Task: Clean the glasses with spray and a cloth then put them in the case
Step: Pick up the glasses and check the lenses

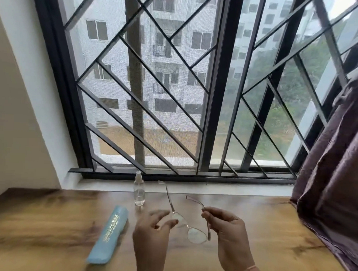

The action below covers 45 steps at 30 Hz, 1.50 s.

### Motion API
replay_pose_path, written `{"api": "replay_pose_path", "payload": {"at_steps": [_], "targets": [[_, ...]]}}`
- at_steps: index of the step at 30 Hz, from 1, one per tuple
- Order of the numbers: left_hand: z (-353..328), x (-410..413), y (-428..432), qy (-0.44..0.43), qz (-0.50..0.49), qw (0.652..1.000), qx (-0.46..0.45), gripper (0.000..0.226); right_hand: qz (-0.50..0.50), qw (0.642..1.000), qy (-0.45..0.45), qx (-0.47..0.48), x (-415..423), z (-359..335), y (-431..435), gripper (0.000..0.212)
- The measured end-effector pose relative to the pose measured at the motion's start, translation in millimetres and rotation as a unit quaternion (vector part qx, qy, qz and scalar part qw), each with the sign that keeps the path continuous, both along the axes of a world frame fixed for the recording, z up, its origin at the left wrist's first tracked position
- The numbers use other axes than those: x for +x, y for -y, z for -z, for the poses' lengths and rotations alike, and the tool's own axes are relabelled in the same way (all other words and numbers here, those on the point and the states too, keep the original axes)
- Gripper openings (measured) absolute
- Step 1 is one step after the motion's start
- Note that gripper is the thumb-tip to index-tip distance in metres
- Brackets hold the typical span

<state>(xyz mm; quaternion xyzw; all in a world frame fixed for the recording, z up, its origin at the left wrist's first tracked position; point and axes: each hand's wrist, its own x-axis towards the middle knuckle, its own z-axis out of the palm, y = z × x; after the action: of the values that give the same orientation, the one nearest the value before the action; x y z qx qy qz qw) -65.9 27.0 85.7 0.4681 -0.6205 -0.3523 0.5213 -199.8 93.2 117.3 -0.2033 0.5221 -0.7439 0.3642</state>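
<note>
The glasses point(191, 231) are held up just above the wooden table point(49, 222), between the person's two hands. Their temples are unfolded and point away toward the window point(175, 94). The frame is thin, pale and metallic-looking, with clear rounded lenses and slim, translucent temple arms. The right hand point(229, 234) pinches the near temple between thumb and fingertips and carries the glasses' weight. The left hand point(154, 229) is slack and spread, with its thumb close by the far lens; blur hides whether it touches. The task appears to be at its start: the glasses are picked up but nothing has been sprayed or wiped. The next move probably calls for the free left hand to reach the spray bottle point(139, 192), a small clear plastic cylinder with a narrow pump cap. It stands upright at the table's far edge, just beyond the left hand. The lenses would need turning toward the nozzle while the right hand's light pinch stays steady. The case point(109, 236) is a long, slim, pale blue tube-like shape with gold lettering and a smooth matte skin. It lies closed on the table, left of the hands. No cloth is in sight. A crumpled purple curtain point(336, 151) hangs at the right.
</note>
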Motion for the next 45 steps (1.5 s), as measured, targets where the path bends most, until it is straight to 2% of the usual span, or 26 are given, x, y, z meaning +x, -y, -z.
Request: {"api": "replay_pose_path", "payload": {"at_steps": [2, 4, 6, 9, 12, 16, 20, 23, 25, 26, 28, 31, 35, 39, 45], "targets": [[7, -15, -14, 0.058, 0.044, 0.996, -0.048, 0.019, 0.002, 1.000, -0.001, 0.015, 6, 0, 1, 0.015], [19, -27, -20, 0.101, 0.060, 0.988, -0.098, 0.030, -0.004, 0.999, 0.015, 0.029, 11, 0, 1, 0.014], [26, -35, -23, 0.106, 0.062, 0.985, -0.120, 0.033, -0.019, 0.998, 0.041, 0.039, 14, 0, 2, 0.010], [28, -38, -21, 0.106, 0.073, 0.983, -0.134, 0.027, -0.035, 0.996, 0.077, 0.033, 17, -1, 1, 0.010], [26, -36, -19, 0.109, 0.066, 0.983, -0.132, 0.022, -0.049, 0.997, 0.061, 0.029, 19, 0, -2, 0.010], [13, -27, -20, 0.091, 0.098, 0.989, -0.070, 0.028, -0.015, 0.999, -0.038, 0.032, 12, 3, -5, 0.011], [1, -19, -16, 0.004, 0.185, 0.979, 0.084, 0.036, 0.087, 0.988, -0.110, 0.064, -17, 25, -2, 0.036], [-9, -15, -15, -0.056, 0.262, 0.952, 0.146, 0.018, 0.060, 0.991, -0.073, 0.099, -35, 44, -1, 0.051], [-10, -16, -13, -0.091, 0.285, 0.937, 0.181, 0.021, 0.026, 0.992, -0.056, 0.111, -43, 52, -1, 0.038], [-9, -16, -12, -0.106, 0.286, 0.932, 0.198, 0.026, 0.012, 0.991, -0.061, 0.117, -45, 53, -2, 0.028], [-6, -15, -9, -0.116, 0.276, 0.929, 0.217, 0.013, 0.007, 0.991, -0.066, 0.118, -45, 54, -4, 0.013], [3, -8, -2, -0.176, 0.245, 0.917, 0.262, 0.008, 0.021, 0.991, -0.069, 0.115, -46, 55, -7, 0.013], [14, 0, 10, -0.241, 0.189, 0.901, 0.306, 0.015, 0.029, 0.989, -0.082, 0.122, -48, 59, -8, 0.015], [28, 2, 22, -0.242, 0.125, 0.906, 0.323, 0.012, 0.011, 0.988, -0.071, 0.134, -44, 65, -7, 0.015], [59, 1, 35, -0.193, 0.061, 0.926, 0.320, 0.009, 0.009, 0.987, -0.055, 0.151, -42, 78, -3, 0.012]]}}
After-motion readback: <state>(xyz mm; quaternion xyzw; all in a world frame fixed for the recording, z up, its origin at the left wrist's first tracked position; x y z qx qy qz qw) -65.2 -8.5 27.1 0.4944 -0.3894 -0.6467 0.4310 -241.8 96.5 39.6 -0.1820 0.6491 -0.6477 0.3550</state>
